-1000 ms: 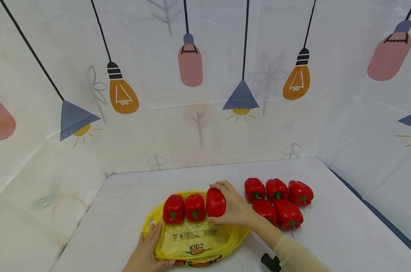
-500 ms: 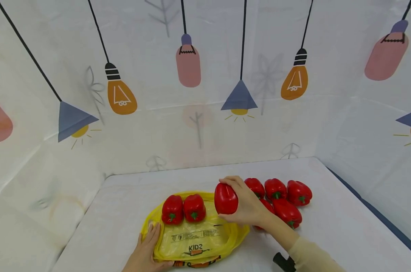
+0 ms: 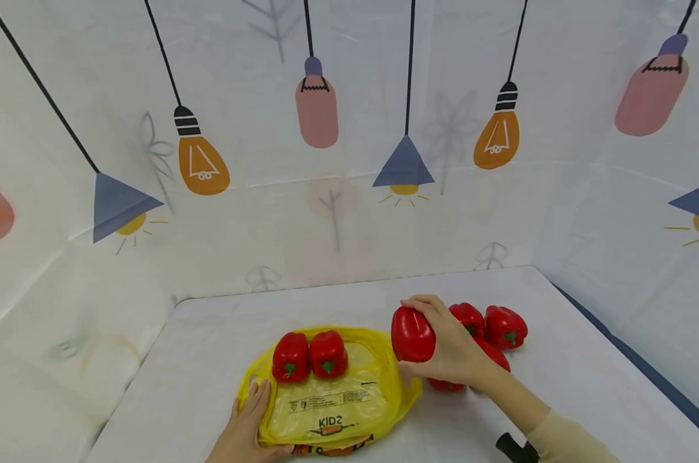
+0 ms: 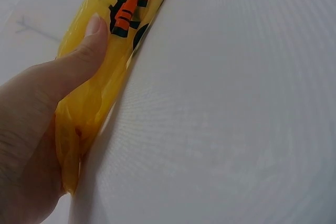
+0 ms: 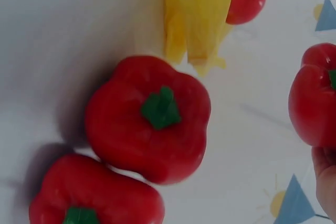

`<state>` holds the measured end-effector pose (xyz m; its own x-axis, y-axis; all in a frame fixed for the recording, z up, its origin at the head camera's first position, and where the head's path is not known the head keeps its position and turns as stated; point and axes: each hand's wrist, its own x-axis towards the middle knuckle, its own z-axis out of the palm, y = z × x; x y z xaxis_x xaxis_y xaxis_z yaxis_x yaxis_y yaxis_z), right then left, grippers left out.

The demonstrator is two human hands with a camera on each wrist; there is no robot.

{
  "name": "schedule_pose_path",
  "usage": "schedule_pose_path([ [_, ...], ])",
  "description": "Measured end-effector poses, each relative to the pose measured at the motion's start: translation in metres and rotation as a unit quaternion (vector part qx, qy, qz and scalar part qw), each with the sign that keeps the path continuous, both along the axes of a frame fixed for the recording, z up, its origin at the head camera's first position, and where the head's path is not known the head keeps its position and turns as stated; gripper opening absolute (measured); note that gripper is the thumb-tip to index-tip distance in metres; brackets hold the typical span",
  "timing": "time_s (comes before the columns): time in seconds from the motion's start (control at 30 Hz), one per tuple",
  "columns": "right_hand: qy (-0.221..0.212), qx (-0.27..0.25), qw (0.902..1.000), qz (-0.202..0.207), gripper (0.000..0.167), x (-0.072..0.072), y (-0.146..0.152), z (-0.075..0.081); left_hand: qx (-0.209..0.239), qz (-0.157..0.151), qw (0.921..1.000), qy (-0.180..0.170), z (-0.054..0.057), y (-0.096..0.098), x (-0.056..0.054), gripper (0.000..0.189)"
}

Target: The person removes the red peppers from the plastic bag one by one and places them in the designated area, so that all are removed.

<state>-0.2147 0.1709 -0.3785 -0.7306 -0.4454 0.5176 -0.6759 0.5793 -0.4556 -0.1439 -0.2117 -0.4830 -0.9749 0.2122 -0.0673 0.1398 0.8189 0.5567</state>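
My right hand grips a red bell pepper in the air, just right of a yellow plastic bag. At the right edge of the right wrist view the same bell pepper shows above the fingers. Two more bell peppers sit side by side toward the back of the bag, stems to the front. My left hand holds the bag's front left corner, fingers along the left side. In the left wrist view its thumb lies against the printed outer side of the bag.
Several loose bell peppers lie grouped on the white table at the right, some hidden behind my right hand and forearm. The right wrist view shows a loose pepper close to the bag. A lamp-patterned sheet rises behind the table.
My right hand has moved right and slightly up with the bell pepper, from over the bag's right part to beyond its back right edge. The left hand keeps its place on the bag.
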Motion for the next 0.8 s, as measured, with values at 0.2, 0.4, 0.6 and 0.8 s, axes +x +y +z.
schedule_pose_path([
  [0.2,0.017,0.01,0.9995,-0.026,0.094,0.001,0.022,0.001,-0.008,0.0,0.9999,-0.006,0.002,0.0,-0.001,0.12],
  [0.4,0.016,0.006,0.9991,-0.04,0.094,0.007,0.039,0.005,-0.008,-0.007,0.9999,-0.01,0.001,-0.002,-0.002,0.12],
  [0.6,0.016,0.006,0.9983,-0.055,0.094,0.013,0.056,0.008,-0.003,-0.003,0.9999,-0.016,0.001,-0.005,-0.002,0.12],
  [0.8,0.033,0.006,0.9974,-0.064,0.095,0.017,0.08,0.008,-0.002,-0.008,0.9997,-0.022,0.0,-0.004,-0.004,0.119],
])
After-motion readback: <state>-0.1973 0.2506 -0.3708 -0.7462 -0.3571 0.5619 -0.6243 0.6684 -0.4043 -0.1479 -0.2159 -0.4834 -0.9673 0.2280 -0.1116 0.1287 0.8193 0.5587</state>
